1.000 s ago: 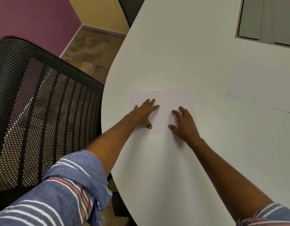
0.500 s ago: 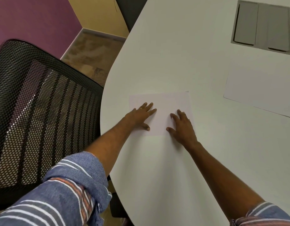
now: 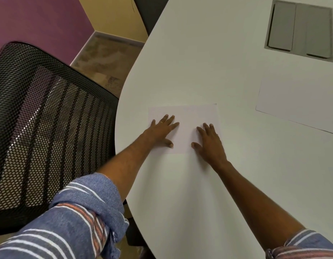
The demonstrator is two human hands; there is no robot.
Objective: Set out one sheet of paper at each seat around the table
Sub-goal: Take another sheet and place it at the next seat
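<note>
White paper, a single sheet point(image 3: 188, 118), lies flat on the pale table point(image 3: 199, 53) with its long axis running from 9 to 3 o'clock, roughly square to the table's curved edge at 9 o'clock, where a black mesh chair point(image 3: 46, 116) is drawn up. Both hands rest palm-down on the sheet, fingers spread and pointing toward 12 o'clock; neither grips it, they only press it flat. The left hand point(image 3: 161, 130) covers the sheet's 8 o'clock part, its thumb near the near edge. The right hand point(image 3: 208, 140) covers the 4 o'clock corner, its heel already off the paper on bare table.

So the sheet lies under and ahead of the fingers, most of it toward 12 o'clock from the palms. Judging by that, any last nudge would be a flat slide, and both hands are equally near; otherwise lifting straight up should leave it lying at this seat.

A second sheet point(image 3: 296, 101) lies well apart at 2 o'clock, skewed. Beyond it, at 1 o'clock, a grey hatch point(image 3: 300, 30) is set into the tabletop.
</note>
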